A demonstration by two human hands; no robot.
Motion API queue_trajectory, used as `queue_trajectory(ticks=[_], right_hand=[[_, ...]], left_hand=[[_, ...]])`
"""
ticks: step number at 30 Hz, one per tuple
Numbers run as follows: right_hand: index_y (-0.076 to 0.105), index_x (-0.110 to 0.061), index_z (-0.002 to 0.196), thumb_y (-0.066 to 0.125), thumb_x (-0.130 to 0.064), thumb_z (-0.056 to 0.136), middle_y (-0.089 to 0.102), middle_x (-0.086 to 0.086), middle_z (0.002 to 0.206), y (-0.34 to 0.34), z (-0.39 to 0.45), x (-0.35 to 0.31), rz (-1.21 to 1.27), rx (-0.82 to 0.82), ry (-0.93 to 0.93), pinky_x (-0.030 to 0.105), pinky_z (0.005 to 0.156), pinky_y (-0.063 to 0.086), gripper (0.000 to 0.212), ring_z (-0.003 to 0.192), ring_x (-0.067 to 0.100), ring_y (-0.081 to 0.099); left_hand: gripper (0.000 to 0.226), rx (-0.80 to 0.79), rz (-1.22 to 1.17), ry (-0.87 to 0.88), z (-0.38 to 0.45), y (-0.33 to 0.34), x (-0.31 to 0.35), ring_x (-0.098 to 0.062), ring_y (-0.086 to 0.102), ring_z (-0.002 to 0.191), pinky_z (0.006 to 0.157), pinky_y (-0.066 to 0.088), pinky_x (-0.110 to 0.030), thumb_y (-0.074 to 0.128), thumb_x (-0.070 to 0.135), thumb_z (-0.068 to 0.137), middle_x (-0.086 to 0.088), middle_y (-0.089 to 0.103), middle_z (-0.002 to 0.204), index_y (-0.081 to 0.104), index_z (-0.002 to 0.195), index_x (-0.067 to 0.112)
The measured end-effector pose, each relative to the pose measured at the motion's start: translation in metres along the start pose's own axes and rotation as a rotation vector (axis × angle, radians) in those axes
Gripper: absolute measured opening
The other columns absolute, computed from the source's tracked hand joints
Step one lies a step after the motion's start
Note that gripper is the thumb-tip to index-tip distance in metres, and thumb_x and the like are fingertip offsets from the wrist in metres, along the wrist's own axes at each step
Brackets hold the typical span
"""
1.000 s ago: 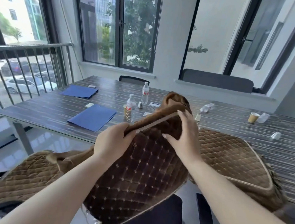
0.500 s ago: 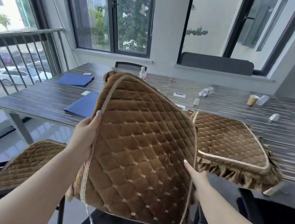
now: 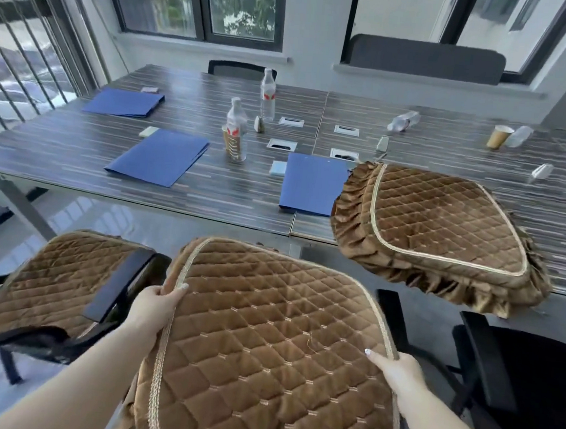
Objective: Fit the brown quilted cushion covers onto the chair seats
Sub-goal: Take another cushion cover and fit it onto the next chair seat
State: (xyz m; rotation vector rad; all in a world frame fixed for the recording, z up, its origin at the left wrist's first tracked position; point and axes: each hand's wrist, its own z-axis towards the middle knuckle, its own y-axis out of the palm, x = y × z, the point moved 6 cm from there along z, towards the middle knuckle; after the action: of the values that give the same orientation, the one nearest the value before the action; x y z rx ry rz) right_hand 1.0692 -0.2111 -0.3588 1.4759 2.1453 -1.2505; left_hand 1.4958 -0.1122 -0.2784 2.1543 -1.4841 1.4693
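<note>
While spread flat, brown quilted cushion cover [image 3: 273, 350]: near centre, over a chair seat.
Left hand [image 3: 156, 300]: gripping its left trimmed edge.
Right hand [image 3: 398, 368]: clasping its right edge.
Second brown quilted cover [image 3: 445, 221]: on striped table [image 3: 209, 180], right.

Daylight from the windows [image 3: 204, 2] ahead of me fills the room evenly and brightly, laying pale glare on the striped table [image 3: 74, 155] and the glossy floor [image 3: 110, 213]. Shadows are soft. The wide lens bows the railing [image 3: 23, 37] and the frame's edges. My forearms at the bottom look slightly smeared.
</note>
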Motion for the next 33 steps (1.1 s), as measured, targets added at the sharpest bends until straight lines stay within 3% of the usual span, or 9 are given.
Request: queue_trajectory(ticks=[4,10,15,20,24,26,29,33], right_hand=[[0.038,-0.009,0.141,0.076,-0.024,0.077,0.050,0.014,0.139,-0.004,0.008,0.018,-0.123,0.020,-0.004,0.043,0.101,0.039,0.075,0.123,0.036,0.050],[0.045,-0.019,0.136,0.073,-0.029,0.078,0.061,0.011,0.122,0.006,0.052,0.041,-0.269,0.024,0.052,0.039,0.090,0.048,0.065,0.108,0.033,0.058],[0.045,-0.018,0.137,0.067,-0.026,0.086,0.053,0.018,0.127,0.027,0.088,0.007,-0.330,0.067,0.020,0.038,0.091,0.045,0.057,0.110,0.035,0.054],[0.045,-0.023,0.136,0.062,-0.027,0.089,0.046,0.016,0.128,0.053,0.149,-0.037,-0.315,0.139,-0.059,0.034,0.073,0.044,0.049,0.084,0.028,0.051],[0.045,-0.022,0.136,0.064,-0.022,0.088,0.046,0.018,0.130,0.080,0.201,-0.052,-0.318,0.183,-0.100,0.042,0.084,0.049,0.051,0.102,0.037,0.057],[0.042,-0.022,0.138,0.061,-0.019,0.090,0.047,0.017,0.132,0.098,0.223,-0.046,-0.344,0.156,-0.114,0.039,0.086,0.046,0.052,0.111,0.037,0.053],[0.035,-0.023,0.142,0.059,-0.016,0.091,0.042,0.019,0.135,0.123,0.253,-0.023,-0.345,0.115,-0.085,0.044,0.094,0.045,0.057,0.116,0.037,0.049],[0.014,-0.033,0.150,0.060,-0.018,0.090,0.042,0.021,0.137,0.148,0.272,0.031,-0.417,0.093,0.033,0.042,0.087,0.045,0.077,0.114,0.039,0.051]], left_hand=[[0.039,-0.081,0.134,-0.097,0.010,0.034,-0.039,-0.030,0.065,0.087,0.085,0.054,-0.043,0.067,0.037,0.085,-0.012,0.069,0.096,0.064,0.109,0.006],[0.052,-0.131,0.292,-0.157,0.038,0.078,-0.064,-0.027,0.060,0.094,0.085,0.049,-0.036,0.067,0.034,0.084,-0.007,0.061,0.102,0.054,0.125,0.005],[0.050,-0.104,0.354,-0.147,0.083,0.116,-0.052,-0.023,0.053,0.088,0.080,0.044,-0.034,0.064,0.031,0.087,-0.005,0.056,0.100,0.052,0.128,0.005],[0.050,-0.078,0.328,-0.072,0.153,0.150,-0.038,-0.023,0.052,0.093,0.084,0.042,-0.033,0.064,0.029,0.089,-0.011,0.061,0.121,0.050,0.132,0.007],[0.047,-0.065,0.327,-0.053,0.209,0.179,-0.050,-0.023,0.055,0.099,0.084,0.041,-0.032,0.067,0.023,0.087,-0.008,0.062,0.119,0.050,0.130,0.010],[0.051,-0.060,0.334,-0.101,0.234,0.190,-0.071,-0.024,0.056,0.101,0.084,0.042,-0.033,0.068,0.024,0.086,-0.010,0.061,0.124,0.049,0.131,0.009],[0.060,-0.067,0.357,-0.167,0.264,0.208,-0.107,-0.032,0.056,0.116,0.093,0.045,-0.038,0.067,0.026,0.086,-0.014,0.058,0.130,0.043,0.138,0.009],[0.058,-0.045,0.345,-0.260,0.284,0.220,-0.159,-0.035,0.054,0.120,0.101,0.043,-0.043,0.065,0.019,0.089,-0.015,0.054,0.134,0.037,0.139,0.009]])
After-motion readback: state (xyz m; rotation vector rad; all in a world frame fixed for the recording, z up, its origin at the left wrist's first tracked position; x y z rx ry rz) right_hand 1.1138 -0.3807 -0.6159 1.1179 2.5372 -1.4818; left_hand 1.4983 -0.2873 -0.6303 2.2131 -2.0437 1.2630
